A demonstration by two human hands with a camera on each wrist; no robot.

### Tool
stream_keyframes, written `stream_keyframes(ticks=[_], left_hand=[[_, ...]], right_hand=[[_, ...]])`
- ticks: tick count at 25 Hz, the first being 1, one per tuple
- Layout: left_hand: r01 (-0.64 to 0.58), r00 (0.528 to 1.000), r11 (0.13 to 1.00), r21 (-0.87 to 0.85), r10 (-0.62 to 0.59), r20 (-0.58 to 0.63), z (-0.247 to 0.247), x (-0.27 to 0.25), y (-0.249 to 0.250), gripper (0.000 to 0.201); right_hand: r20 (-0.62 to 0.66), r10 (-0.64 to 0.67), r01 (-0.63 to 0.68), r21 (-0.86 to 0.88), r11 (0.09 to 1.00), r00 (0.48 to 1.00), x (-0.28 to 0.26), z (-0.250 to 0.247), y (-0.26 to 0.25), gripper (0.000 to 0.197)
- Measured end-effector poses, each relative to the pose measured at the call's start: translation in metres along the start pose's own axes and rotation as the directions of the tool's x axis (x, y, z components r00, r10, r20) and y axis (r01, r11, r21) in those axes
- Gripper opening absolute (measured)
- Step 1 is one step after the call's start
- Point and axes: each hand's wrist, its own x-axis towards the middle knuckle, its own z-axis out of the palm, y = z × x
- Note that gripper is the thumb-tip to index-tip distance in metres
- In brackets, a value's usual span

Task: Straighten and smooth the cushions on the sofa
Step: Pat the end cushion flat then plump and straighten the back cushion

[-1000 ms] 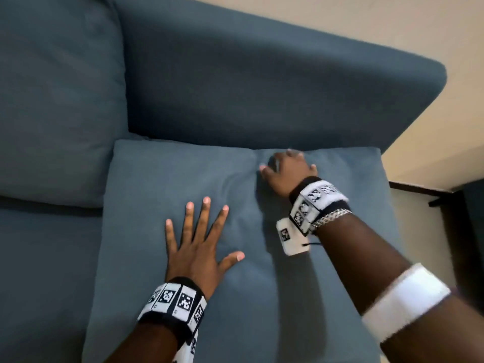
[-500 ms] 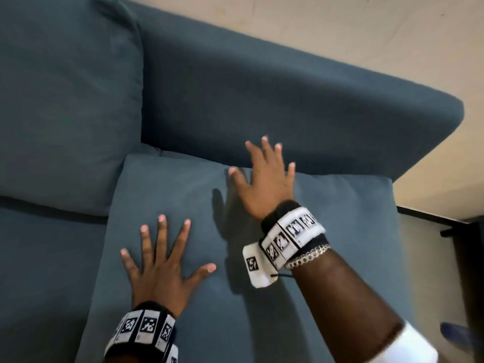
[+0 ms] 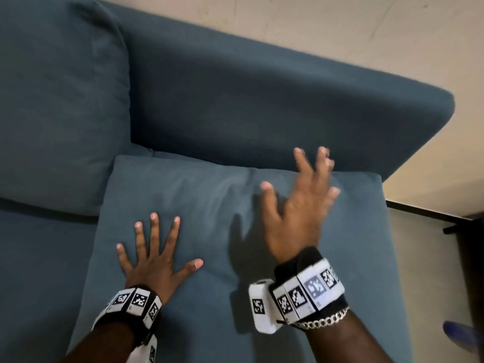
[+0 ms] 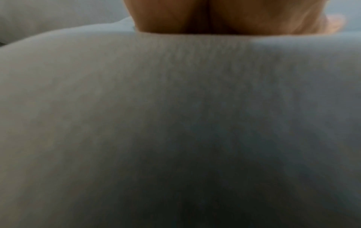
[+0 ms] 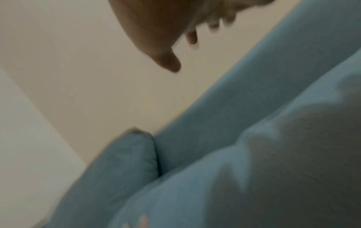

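A blue square cushion [image 3: 214, 205] lies flat on the sofa seat against the armrest [image 3: 262, 100]. My left hand [image 3: 154, 247] rests flat on its left half, fingers spread. My right hand [image 3: 301, 203] hovers above the cushion's right half, fingers spread and blurred, casting a shadow on the fabric. A larger blue back cushion [image 3: 57, 106] leans at the upper left. In the left wrist view the palm [image 4: 224, 15] presses the cushion fabric [image 4: 175, 108]. In the right wrist view the right hand [image 5: 166, 30] is clear of the cushion [image 5: 254, 169].
A beige wall [image 3: 340, 30] runs behind the armrest. To the right of the sofa is pale floor [image 3: 429, 258] with a dark furniture frame [image 3: 466, 226]. A blue object [image 3: 463, 334] shows at the right edge. The sofa seat [image 3: 39, 271] extends left.
My right hand went from curled at the cushion's far edge to flat and spread, then lifted and shifted right. My left hand stays flat on the cushion.
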Motion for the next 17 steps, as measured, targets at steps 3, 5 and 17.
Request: stream_keyframes(ticks=[3,5,17], left_hand=[[0.004,0.998,1.000,0.004,-0.004,0.063,-0.001,-0.005,0.005,0.111],[0.014,0.999,1.000,0.008,-0.014,0.050,0.000,0.001,0.008,0.112],[-0.023,0.999,1.000,-0.014,0.023,0.039,0.017,0.019,-0.004,0.110]], right_hand=[[0.557,0.065,0.253,-0.474,0.844,0.828,-0.051,0.030,0.055,0.074],[0.636,0.158,0.260,-0.512,0.818,0.755,-0.041,0.040,0.066,0.076],[0.450,-0.024,0.214,-0.377,0.901,0.892,-0.162,0.035,0.055,0.072]])
